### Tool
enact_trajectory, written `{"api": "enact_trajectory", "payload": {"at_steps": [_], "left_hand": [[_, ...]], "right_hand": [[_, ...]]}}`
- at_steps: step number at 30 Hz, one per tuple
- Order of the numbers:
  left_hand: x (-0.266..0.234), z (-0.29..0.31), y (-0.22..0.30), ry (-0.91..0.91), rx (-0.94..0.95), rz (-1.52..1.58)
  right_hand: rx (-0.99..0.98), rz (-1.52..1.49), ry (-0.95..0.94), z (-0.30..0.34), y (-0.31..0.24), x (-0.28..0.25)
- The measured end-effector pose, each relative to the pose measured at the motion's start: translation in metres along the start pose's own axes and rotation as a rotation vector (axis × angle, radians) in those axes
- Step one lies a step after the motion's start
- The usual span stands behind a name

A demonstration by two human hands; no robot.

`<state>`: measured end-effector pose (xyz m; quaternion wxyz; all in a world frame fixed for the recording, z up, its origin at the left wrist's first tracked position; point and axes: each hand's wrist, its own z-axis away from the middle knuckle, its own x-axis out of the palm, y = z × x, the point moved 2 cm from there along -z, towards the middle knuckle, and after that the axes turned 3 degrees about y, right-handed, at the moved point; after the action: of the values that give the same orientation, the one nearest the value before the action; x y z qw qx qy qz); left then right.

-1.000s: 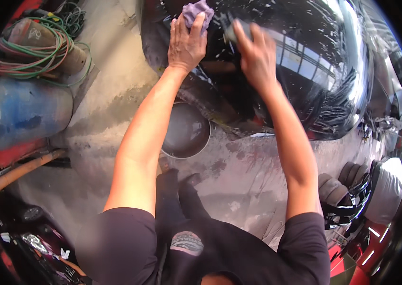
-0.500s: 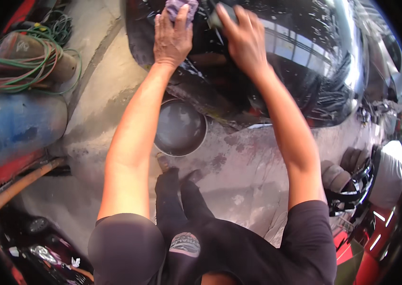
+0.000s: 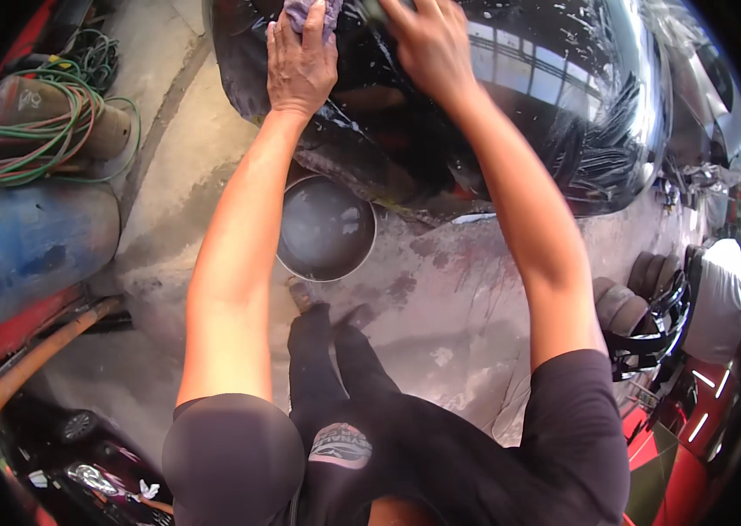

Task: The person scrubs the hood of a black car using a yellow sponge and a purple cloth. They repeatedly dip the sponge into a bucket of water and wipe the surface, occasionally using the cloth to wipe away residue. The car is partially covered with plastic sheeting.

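Both my arms reach forward over a glossy black car body panel (image 3: 528,149), wet and streaked with whitish marks. My left hand (image 3: 302,74) is closed on a crumpled purple cloth (image 3: 307,12) at the panel's left part, near the top edge of the view. To its right, my right hand (image 3: 434,53) bends its fingers over a small grey-green pad (image 3: 374,10), which is mostly cut off by the view's edge. A round metal basin (image 3: 325,237) of greyish water stands on the floor below the panel, between my arms.
At the left, green and red hoses (image 3: 72,114) loop over a cylinder, beside a worn blue barrel (image 3: 46,237). An orange pipe (image 3: 46,359) lies lower down, above a dark car (image 3: 90,473). Several grey rounded pieces (image 3: 624,307) are stacked at the right.
My right hand has slid away from me and a little left with the pad. My left hand, still on the cloth, sits slightly farther left in view, as does the whole scene.
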<state>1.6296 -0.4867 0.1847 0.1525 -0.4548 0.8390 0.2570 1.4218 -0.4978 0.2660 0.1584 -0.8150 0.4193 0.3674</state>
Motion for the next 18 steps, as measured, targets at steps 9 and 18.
{"api": "enact_trajectory", "payload": {"at_steps": [9,18], "left_hand": [[0.012,-0.002,-0.005,0.020,-0.010,0.002],[0.009,0.004,-0.012,-0.002,0.007,-0.047]], "right_hand": [[0.004,0.153,-0.057,0.099,-0.005,-0.062],[0.141,0.089,0.020,0.186,-0.013,-0.103]]}}
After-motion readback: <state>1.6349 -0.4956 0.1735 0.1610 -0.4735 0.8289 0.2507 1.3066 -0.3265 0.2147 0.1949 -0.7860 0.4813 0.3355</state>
